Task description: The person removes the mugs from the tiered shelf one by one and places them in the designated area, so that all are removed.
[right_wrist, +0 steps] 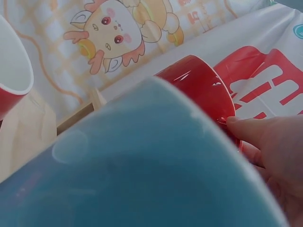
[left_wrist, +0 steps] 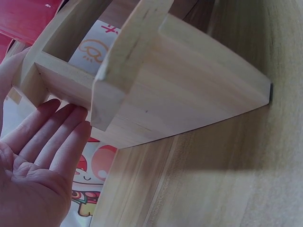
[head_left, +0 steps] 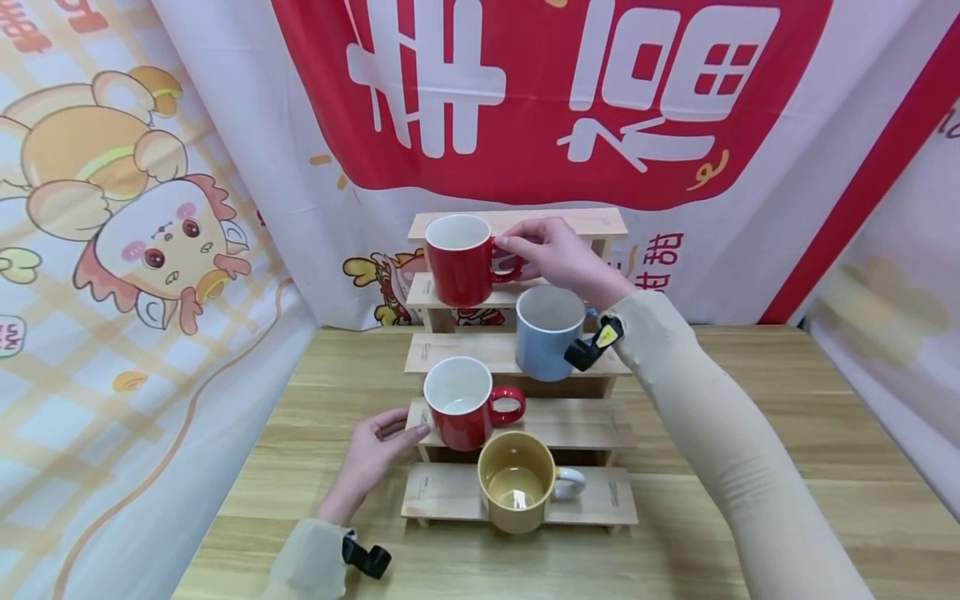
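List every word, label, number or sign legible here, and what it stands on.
"福", large, white, sideways on the red backdrop panel.
Large white character beside it: cut off, unreadable.
Small red characters below: too unclear to read.
Other lettering on the side cloths: cut off, blurred or too small.
Red mugs, blue mug, yellow mug: no visible text.

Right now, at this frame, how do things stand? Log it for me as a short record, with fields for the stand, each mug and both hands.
Stand: wooden rack, five steps, on the table
Upper red mug: at second step from top; resting or lifted, unclear
Blue mug: third step
Lower red mug: fourth step
Yellow mug: bottom step, white handle
Right hand: pinches upper red mug's handle
Left hand: holds rack's left end, near lower red mug
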### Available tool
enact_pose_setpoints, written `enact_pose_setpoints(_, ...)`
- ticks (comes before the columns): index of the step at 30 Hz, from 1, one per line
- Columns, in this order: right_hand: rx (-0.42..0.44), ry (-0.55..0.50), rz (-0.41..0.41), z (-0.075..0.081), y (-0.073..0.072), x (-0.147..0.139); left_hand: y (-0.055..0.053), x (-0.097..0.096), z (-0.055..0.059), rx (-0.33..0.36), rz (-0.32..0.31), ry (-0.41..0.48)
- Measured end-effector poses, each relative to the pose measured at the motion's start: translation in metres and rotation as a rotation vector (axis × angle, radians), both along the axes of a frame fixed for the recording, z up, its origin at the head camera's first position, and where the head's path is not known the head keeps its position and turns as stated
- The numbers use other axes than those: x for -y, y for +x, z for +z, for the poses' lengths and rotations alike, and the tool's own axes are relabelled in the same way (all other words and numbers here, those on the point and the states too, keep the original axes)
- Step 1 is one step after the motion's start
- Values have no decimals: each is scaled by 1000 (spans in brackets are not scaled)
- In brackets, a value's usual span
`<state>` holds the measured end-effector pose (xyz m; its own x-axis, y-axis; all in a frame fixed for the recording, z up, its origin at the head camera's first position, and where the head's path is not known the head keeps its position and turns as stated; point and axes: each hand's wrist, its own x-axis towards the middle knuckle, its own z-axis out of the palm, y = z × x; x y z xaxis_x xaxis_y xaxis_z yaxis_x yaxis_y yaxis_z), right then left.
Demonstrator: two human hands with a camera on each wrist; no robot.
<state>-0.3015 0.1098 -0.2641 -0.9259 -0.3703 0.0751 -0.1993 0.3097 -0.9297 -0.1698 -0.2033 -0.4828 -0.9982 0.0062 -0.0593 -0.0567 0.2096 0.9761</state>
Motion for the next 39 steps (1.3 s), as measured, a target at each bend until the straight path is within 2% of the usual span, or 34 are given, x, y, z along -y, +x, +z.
enact_pose_setpoints(11,-33,-12,21,-4,0,-3,-1,0,0,5,-2,1)
enact_pose_setpoints(21,-103,-16,-15,8,9,-14,-1,-1,2,5,-8,20)
enact_pose_setpoints(33,-126,-7,-121,34,26,-57,-2,0,0,26,12,-24)
enact_pose_setpoints(39,-137,-11,-180,37,35,-85,-2,0,-1,37,9,-22)
